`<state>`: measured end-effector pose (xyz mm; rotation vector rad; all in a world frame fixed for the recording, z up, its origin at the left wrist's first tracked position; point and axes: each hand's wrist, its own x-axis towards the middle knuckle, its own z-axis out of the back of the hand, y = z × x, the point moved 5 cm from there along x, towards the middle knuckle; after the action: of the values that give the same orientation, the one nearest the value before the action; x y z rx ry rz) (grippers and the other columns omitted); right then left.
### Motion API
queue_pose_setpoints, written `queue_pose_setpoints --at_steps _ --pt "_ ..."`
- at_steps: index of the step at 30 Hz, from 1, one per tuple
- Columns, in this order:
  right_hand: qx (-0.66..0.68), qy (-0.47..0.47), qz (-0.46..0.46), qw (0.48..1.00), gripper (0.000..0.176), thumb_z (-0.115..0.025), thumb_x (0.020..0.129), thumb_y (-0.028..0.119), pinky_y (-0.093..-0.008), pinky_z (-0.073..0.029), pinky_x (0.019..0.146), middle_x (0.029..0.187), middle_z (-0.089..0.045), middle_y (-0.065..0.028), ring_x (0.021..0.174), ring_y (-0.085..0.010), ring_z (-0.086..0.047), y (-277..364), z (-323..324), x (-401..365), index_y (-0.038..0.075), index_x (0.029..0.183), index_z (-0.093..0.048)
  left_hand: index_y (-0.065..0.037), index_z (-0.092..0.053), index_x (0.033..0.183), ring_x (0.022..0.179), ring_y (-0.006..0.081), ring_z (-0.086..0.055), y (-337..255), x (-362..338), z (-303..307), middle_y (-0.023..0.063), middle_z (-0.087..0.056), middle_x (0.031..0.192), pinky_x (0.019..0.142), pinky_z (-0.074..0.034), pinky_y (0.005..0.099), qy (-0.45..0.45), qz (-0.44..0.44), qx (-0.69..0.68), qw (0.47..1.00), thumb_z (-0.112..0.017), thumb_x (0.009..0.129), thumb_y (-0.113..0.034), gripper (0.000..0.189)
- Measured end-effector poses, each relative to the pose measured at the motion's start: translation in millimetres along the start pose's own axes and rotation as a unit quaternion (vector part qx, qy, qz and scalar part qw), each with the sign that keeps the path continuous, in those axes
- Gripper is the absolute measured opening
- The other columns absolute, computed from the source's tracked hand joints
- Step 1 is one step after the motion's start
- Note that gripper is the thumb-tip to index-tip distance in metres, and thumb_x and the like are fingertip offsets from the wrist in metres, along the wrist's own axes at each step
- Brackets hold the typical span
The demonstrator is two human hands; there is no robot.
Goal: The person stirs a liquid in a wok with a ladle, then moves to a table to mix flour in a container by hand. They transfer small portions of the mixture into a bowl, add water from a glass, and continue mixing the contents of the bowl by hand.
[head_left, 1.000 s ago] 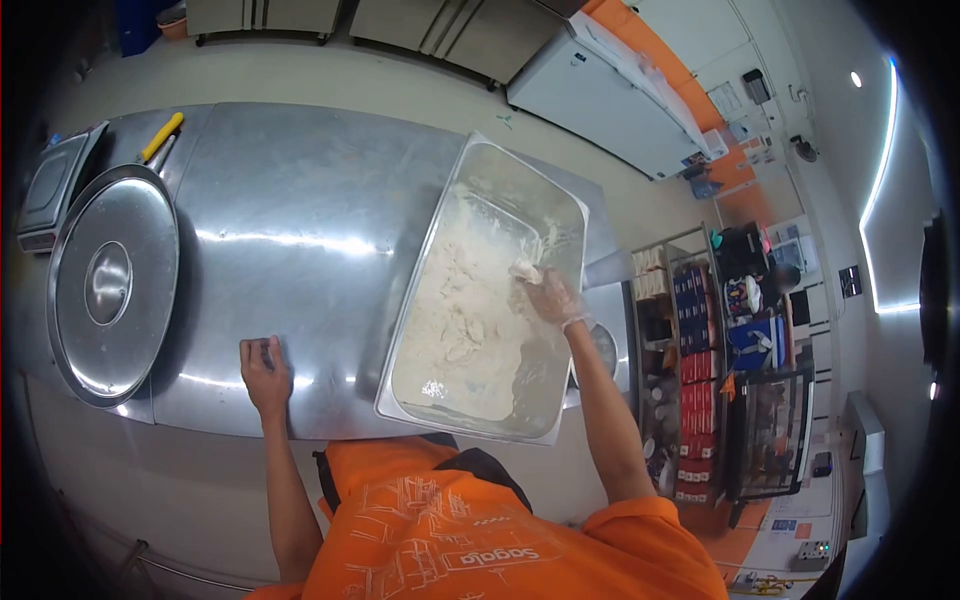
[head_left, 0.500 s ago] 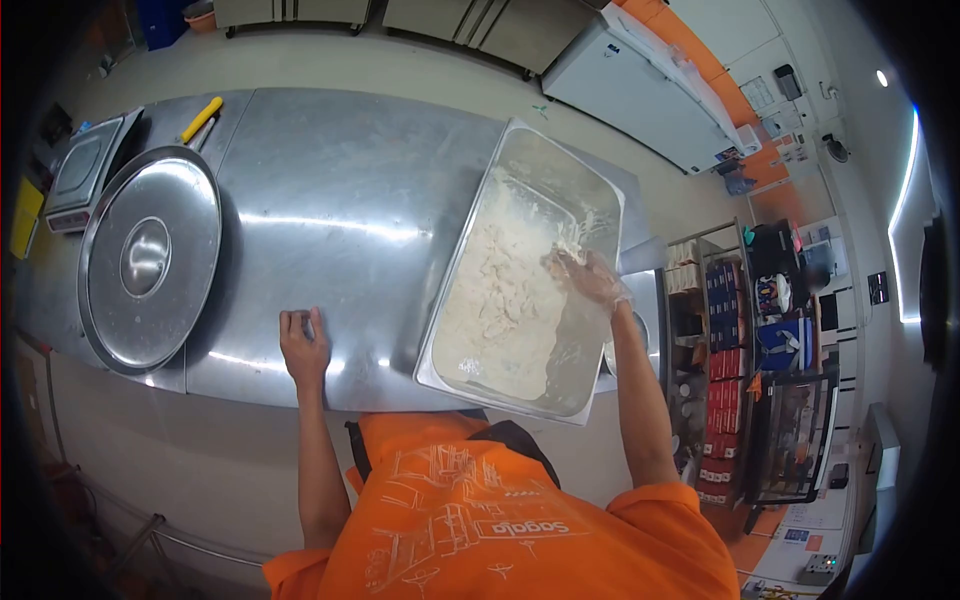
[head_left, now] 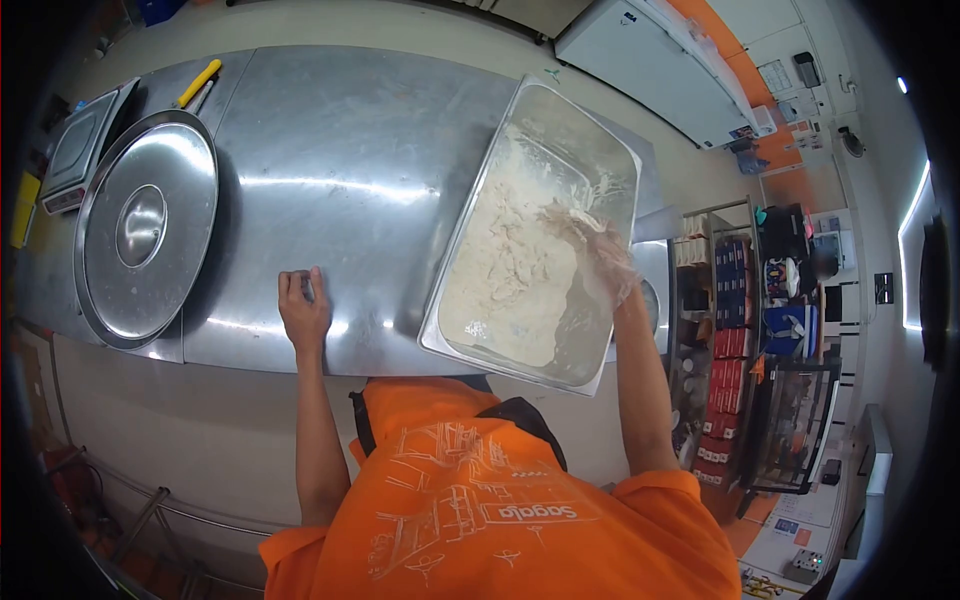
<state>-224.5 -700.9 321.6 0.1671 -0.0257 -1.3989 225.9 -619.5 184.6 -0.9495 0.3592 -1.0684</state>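
Observation:
My right hand [head_left: 598, 250], in a clear plastic glove dusted with flour, is inside a deep rectangular steel pan [head_left: 432, 318]. Its fingers look stretched out and partly blurred over a pale floury mixture [head_left: 505, 270], which is lumpy toward the middle and smooth near the front. White smears cling to the pan's far inner wall. My left hand [head_left: 304, 312] is bare and rests at the front part of the steel table [head_left: 340, 120], left of the pan. It is empty, with fingers loosely bent and the thumb apart from them.
A large round steel lid [head_left: 180, 260] lies on the table's left side. Behind it are a yellow-handled tool [head_left: 200, 83] and a kitchen scale [head_left: 85, 145]. A round metal vessel [head_left: 649, 303] is partly hidden behind my right forearm. Shelves of boxes [head_left: 733, 300] stand to the right.
The view has shifted, so the table sits higher in the picture. My right hand has turned within the pan, its fingers over the mixture. The left hand stays in place on the table.

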Motion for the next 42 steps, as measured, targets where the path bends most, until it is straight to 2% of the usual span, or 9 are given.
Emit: queue_pose_setpoints --at_steps 10,11,12,18,25,28,31,36,42 --pt "0.021 -0.112 0.015 0.993 0.041 -0.049 0.096 0.023 -0.0415 -0.045 0.100 0.116 -0.061 -0.0166 0.113 -0.0307 -0.055 13 7 -1 0.004 0.132 -0.049 0.004 -0.062 0.086 0.074 0.0289 -0.057 2 2 -2 0.0133 -0.054 0.087 0.069 -0.046 0.0391 0.004 -0.005 0.010 1.000 -0.055 0.094 -0.025 0.031" --pt "0.434 -0.078 -0.116 0.890 0.042 -0.048 0.098 0.027 -0.0437 -0.045 0.100 0.119 -0.059 -0.0169 0.113 -0.0310 -0.055 4 0 3 0.000 0.131 -0.049 0.004 -0.062 0.086 0.074 0.0292 -0.057 3 2 -3 0.0137 -0.055 0.087 0.070 -0.046 0.0391 0.006 -0.003 0.010 1.000 -0.055 0.094 -0.024 0.031" --pt "0.762 -0.030 -0.220 0.608 0.045 -0.046 0.100 0.032 -0.0459 -0.046 0.099 0.122 -0.058 -0.0172 0.113 -0.0313 -0.056 3 -15 1 -0.003 0.129 -0.048 0.004 -0.062 0.086 0.074 0.0292 -0.057 3 1 -5 0.0137 -0.055 0.087 0.070 -0.046 0.0391 0.008 -0.007 0.007 1.000 -0.055 0.094 -0.024 0.031" --pt "0.916 0.051 -0.175 0.358 0.063 -0.045 0.096 0.052 -0.0462 -0.046 0.098 0.123 -0.057 -0.0184 0.112 -0.0325 -0.057 25 3 -2 -0.002 0.128 -0.048 0.006 -0.061 0.086 0.077 0.0300 -0.058 3 2 -4 0.0149 -0.055 0.087 0.071 -0.047 0.0396 0.017 -0.011 -0.001 1.000 -0.054 0.095 -0.023 0.031" --pt "0.901 0.049 -0.185 0.389 0.071 -0.039 0.095 0.060 -0.0464 -0.037 0.105 0.133 -0.051 -0.0184 0.120 -0.0338 -0.050 21 -5 3 0.000 0.131 -0.047 0.007 -0.060 0.086 0.077 0.0313 -0.059 0 2 -6 0.0155 -0.055 0.087 0.072 -0.048 0.0403 0.007 -0.015 -0.004 1.000 -0.054 0.095 -0.021 0.031" --pt "0.580 -0.033 -0.142 0.802 0.071 -0.035 0.097 0.056 -0.0446 -0.034 0.108 0.138 -0.048 -0.0179 0.126 -0.0321 -0.046 19 7 -15 0.000 0.139 -0.038 0.007 -0.061 0.087 0.074 0.0298 -0.059 3 2 -3 0.0154 -0.055 0.087 0.069 -0.047 0.0395 0.005 -0.034 0.007 0.999 -0.053 0.096 -0.023 0.032" --pt "0.263 -0.085 -0.074 0.958 0.071 -0.032 0.098 0.054 -0.0434 -0.032 0.110 0.141 -0.045 -0.0176 0.130 -0.0309 -0.043 23 38 -19 0.000 0.144 -0.031 0.007 -0.062 0.090 0.073 0.0267 -0.058 2 1 -3 0.0147 -0.054 0.085 0.067 -0.046 0.0371 0.003 -0.031 0.000 1.000 -0.051 0.097 -0.024 0.034" --pt "0.740 -0.192 -0.122 0.633 0.068 -0.039 0.099 0.049 -0.0389 -0.024 0.114 0.154 -0.026 -0.0139 0.141 -0.0263 -0.026 6 19 -29 0.007 0.149 -0.024 0.004 -0.060 0.103 0.082 0.0250 -0.056 -100 -12 23 0.0154 -0.057 0.095 0.071 -0.046 0.0353 0.035 -0.100 -0.126 0.986 -0.049 0.096 -0.017 0.025" --pt "0.735 -0.287 -0.157 0.594 0.068 -0.044 0.099 0.042 -0.0386 -0.026 0.113 0.154 -0.023 -0.0120 0.139 -0.0243 -0.028 44 -23 -49 0.008 0.151 -0.016 0.001 -0.052 0.124 0.094 0.0325 -0.062 -291 -102 -28 0.0206 -0.059 0.109 0.079 -0.052 0.0404 0.337 -0.305 -0.217 0.864 -0.073 0.081 -0.024 0.054"
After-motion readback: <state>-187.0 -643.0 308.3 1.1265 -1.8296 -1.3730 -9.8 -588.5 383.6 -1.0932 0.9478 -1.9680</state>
